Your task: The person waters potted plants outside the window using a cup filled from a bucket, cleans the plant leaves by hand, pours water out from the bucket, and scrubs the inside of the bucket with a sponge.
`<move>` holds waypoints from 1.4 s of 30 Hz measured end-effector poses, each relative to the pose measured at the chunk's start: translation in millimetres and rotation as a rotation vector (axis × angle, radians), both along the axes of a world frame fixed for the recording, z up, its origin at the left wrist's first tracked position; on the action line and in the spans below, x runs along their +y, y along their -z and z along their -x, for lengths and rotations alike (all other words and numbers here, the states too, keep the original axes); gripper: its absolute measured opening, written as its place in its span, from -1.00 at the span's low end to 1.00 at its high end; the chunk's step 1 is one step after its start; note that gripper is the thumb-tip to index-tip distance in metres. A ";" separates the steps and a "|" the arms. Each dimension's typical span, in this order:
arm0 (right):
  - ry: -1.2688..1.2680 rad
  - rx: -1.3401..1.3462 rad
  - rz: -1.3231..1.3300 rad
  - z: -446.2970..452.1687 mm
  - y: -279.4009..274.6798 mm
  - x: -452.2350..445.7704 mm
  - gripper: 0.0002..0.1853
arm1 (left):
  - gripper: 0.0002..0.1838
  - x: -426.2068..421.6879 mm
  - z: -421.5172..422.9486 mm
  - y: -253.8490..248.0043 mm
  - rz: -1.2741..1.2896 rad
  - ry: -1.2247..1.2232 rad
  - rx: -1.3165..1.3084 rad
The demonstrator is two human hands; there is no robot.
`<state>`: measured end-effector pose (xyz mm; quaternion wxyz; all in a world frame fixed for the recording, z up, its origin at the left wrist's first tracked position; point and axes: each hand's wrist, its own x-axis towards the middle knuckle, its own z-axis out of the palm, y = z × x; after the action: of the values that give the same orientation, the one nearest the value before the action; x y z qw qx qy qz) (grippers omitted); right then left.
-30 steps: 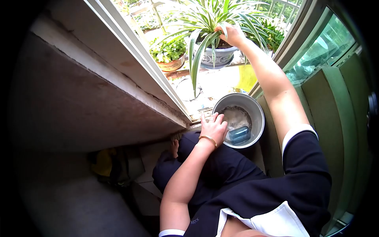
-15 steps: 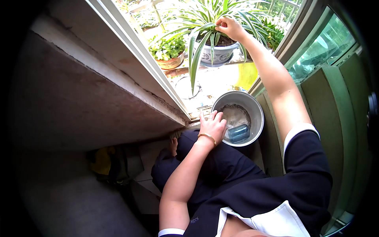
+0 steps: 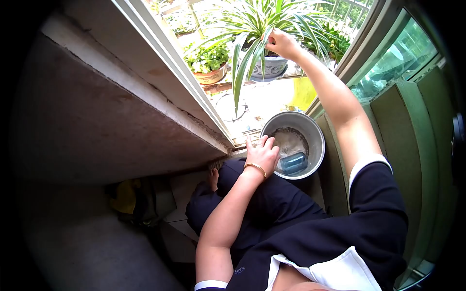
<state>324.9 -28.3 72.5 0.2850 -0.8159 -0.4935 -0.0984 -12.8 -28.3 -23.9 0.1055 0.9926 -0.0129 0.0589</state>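
Observation:
A spider plant (image 3: 238,65) with long green-and-white leaves grows in a pale patterned pot (image 3: 272,68) beyond the open window. My right hand (image 3: 282,43) reaches out to it, with thumb and fingers pinched on one of its leaves (image 3: 266,38) above the pot's rim. Below, my left hand (image 3: 262,157) rests at the near-left edge of a grey metal bucket (image 3: 318,145), its fingers apart and touching the rim. Inside the bucket lies a bluish clear container (image 3: 293,164) on its side, over whitish contents I cannot identify.
To the left of the spider plant stands a leafy plant in a terracotta pot (image 3: 209,77). The window frame (image 3: 179,72) edges the opening on the left, and greenish glass (image 3: 395,58) is on the right. A yellow-and-dark bag-like object (image 3: 128,199) sits on the floor.
My right hand has shifted slightly left and down, and a leaf now hangs from it across the front of the pot. My left hand and the bucket stay nearly still.

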 end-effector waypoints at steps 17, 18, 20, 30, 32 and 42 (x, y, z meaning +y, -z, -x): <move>0.154 0.623 -0.549 47.0 60.5 -7.9 -0.44 | -0.75 -0.2 -1.1 -0.5 0.002 -0.006 0.055; 0.143 0.705 -0.581 50.9 61.7 -8.6 -0.45 | -0.75 -0.1 -0.9 -0.1 0.006 -0.008 0.054; 0.157 0.896 -0.656 61.8 67.1 -8.2 -0.49 | -0.75 -0.4 -1.1 1.1 0.009 -0.007 0.055; 0.092 1.618 -0.848 116.9 99.1 -9.1 -0.65 | -0.75 -2.4 -2.7 0.5 -0.003 -0.013 0.060; -0.058 1.750 -0.872 133.9 103.3 -6.7 -0.62 | -0.75 -3.6 -4.2 1.1 -0.007 -0.011 0.066; -0.462 1.954 -0.806 213.0 73.8 9.4 -0.41 | -0.58 -2.6 -9.8 -5.3 0.026 -0.057 0.147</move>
<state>112.0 -18.9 -1.3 0.8141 -0.2750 -0.1259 0.4957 -3.0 -30.9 -18.6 0.1176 0.9927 0.0239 -0.0110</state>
